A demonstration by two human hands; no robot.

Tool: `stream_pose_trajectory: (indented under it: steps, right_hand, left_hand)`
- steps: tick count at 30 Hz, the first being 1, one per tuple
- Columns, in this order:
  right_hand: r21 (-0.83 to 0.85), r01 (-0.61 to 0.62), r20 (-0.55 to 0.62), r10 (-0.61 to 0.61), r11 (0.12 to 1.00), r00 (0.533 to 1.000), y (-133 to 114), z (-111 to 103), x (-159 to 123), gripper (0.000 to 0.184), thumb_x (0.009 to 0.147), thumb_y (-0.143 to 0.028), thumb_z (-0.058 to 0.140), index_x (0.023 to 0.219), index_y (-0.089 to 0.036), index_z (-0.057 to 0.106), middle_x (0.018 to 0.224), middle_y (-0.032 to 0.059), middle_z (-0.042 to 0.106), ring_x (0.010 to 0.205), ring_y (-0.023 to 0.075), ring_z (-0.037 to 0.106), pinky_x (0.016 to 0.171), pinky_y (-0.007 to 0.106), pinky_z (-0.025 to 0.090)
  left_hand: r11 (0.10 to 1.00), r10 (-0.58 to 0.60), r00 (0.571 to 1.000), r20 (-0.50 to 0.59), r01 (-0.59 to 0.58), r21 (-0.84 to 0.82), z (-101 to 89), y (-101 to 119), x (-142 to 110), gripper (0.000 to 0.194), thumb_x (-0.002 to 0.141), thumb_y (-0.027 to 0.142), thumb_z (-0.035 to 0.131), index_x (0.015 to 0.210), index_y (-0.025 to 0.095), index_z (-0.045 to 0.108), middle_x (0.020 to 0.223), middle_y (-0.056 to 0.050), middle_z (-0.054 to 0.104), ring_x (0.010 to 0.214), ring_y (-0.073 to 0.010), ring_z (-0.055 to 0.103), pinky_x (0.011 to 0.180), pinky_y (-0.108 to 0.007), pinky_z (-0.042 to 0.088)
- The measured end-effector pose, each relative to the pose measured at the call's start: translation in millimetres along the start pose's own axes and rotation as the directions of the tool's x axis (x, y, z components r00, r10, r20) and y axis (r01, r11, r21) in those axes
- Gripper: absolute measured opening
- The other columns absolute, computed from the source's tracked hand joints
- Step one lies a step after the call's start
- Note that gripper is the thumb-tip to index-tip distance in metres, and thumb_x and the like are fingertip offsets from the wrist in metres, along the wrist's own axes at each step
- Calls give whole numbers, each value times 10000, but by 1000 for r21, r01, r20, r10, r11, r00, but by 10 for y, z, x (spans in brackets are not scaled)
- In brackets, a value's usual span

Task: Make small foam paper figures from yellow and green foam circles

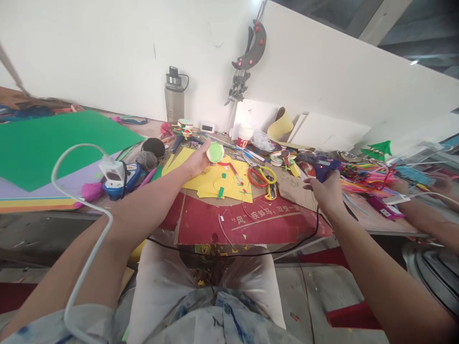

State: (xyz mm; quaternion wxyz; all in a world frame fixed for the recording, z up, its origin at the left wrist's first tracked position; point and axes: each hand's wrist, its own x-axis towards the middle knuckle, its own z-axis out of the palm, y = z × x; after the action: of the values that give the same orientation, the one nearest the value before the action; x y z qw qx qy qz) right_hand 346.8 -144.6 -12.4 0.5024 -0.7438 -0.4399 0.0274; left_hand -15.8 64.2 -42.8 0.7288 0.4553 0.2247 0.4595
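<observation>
My left hand [196,163] grips a small round piece with a green face and a pale rim [215,152], above yellow paper sheets [186,179]. In my right hand [329,191] is a dark blue glue gun [325,168], its black cord hanging down and running across my lap. Its nozzle end is hard to make out over a piece of cardboard [292,188]. Between my hands lie red-handled and yellow-handled scissors [263,177], with green and red paper scraps on the yellow sheets.
A red cardboard sheet [215,227] covers the table's front edge. Green paper [64,143] and a blue-and-white power socket [122,179] are left. Behind stand a bottle [174,98] and a paper cup [245,136]. Colourful pipe cleaners [369,177] and another person's arm [423,215] are right.
</observation>
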Motion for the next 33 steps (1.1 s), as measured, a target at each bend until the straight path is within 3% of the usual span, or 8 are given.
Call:
stream_pose_trajectory:
  steps: [2,4,8,11,14,20,27,33]
  right_hand:
    - [205,120,85,-140,971,986,-202,171,-150,412,823,-291,706,1193,-255,529,946,11,689,667,166,663,621,335,626]
    - [292,206,191,-268,934,944,-440,386,-336,348,910,-372,684,1214,-275,546,893,5,701,652,187,651,640,375,634]
    - [262,479,248,-538,838,805,-851,810,-634,369,1021,-418,606,1359,-268,599,1252,123,765,1091,309,746,1013,564,640]
    - [219,578,281,-618,786,734,-971,1044,-696,485,1050,-356,548,1514,-216,543,1395,184,732,1262,353,710,1115,600,587]
    - [157,591,309,-608,791,731,-956,1187,-668,501,1049,-314,531,1535,-194,535,1331,194,756,1194,365,735,1053,589,611]
    - [122,623,355,-621,772,699,-881,1308,-593,478,1079,-347,513,1537,-209,531,1338,204,754,1191,375,738,1028,582,615]
    - [103,601,327,-598,792,732,-827,1326,-574,502,1053,-333,538,1538,-201,531,1273,200,770,1112,378,754,973,573,629]
    - [149,613,360,-620,776,697,-895,1318,-633,450,1045,-323,528,1473,-189,572,1312,212,761,1176,393,741,1017,593,610]
  left_hand:
    - [1000,-3,1000,-4,3,-10,45,5,-13,621,1035,728,588,1202,154,754,1076,-123,848,962,-224,812,731,-270,585]
    - [1000,-13,1000,-2,13,-18,82,7,-24,638,1053,730,547,1218,149,754,1087,-128,848,960,-226,813,769,-281,606]
    - [998,-52,998,37,53,-44,99,2,-33,673,1074,744,469,1223,153,757,1066,-136,851,974,-237,814,821,-297,629]
    - [996,-66,996,57,69,-59,84,-2,-37,688,1080,749,443,1220,155,760,1025,-125,850,899,-214,806,769,-275,620]
    - [994,-79,996,47,82,-71,96,-7,-50,677,1092,729,438,1261,155,757,1021,-110,850,849,-200,793,738,-276,611]
    - [992,-84,995,58,89,-86,183,-39,-96,671,1102,702,435,1307,154,763,1104,-135,853,988,-256,804,834,-342,626]
    - [996,-76,996,51,78,-42,167,-48,-98,649,1101,692,460,1288,154,771,1175,-141,842,1005,-247,794,830,-331,612]
    - [996,-82,994,69,84,-33,194,-52,-101,654,1112,680,446,1294,134,758,1179,-150,835,980,-236,784,759,-307,588]
